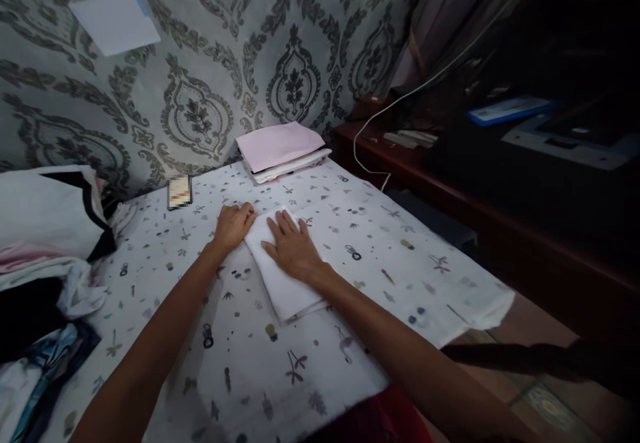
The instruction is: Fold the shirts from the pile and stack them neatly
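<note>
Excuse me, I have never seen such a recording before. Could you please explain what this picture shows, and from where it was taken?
There is no machine here: these are a person's own bare hands. The single picture comes from a camera worn on the head, looking forward and down.

The right hand lies spread on a folded white cloth. The left hand is at its far left corner, fingers bent; whether it pinches the fabric is hard to tell.

Beneath is a white printed sheet. On it, farther away, sits a folded stack with pink on top. A loose heap of clothes lies at the left.
</note>
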Available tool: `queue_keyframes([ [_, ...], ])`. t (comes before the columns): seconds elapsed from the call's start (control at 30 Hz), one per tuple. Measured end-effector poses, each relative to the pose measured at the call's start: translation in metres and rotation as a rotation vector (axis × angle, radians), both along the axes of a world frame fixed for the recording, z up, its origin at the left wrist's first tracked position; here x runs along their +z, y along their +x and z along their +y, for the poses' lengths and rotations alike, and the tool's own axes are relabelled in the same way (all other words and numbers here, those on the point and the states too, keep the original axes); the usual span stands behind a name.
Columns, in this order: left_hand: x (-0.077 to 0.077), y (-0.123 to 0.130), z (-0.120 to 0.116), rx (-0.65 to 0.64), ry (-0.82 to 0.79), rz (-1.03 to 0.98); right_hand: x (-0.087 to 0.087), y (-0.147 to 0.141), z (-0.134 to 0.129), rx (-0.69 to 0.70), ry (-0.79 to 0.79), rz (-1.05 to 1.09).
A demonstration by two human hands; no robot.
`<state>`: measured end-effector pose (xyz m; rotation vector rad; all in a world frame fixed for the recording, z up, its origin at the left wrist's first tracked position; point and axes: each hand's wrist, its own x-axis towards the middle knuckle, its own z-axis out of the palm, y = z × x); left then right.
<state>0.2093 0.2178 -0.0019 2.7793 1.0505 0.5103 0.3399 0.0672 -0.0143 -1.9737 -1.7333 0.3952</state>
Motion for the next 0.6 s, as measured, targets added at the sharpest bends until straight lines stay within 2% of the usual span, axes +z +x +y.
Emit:
queue_keyframes([
  [0.13,0.008,-0.005,-0.035,0.007,0.028,-0.158,0.002,0.0,0.0,-0.002,0.003,0.007],
  [0.27,0.011,-0.015,-0.1,-0.197,-0.031,-0.264,0.0,0.001,0.002,0.015,-0.025,0.02],
  [0.43,-0.005,-0.044,-0.177,-0.38,-0.198,-0.068,0.0,0.008,0.004,0.039,-0.016,0.111],
  [0.5,-0.012,-0.059,-0.196,-0.429,-0.194,0.045,0.002,0.013,0.006,0.051,-0.028,0.161],
  [0.6,-0.016,-0.079,-0.211,-0.477,-0.14,0.163,0.005,0.023,0.01,0.071,-0.06,0.255],
])
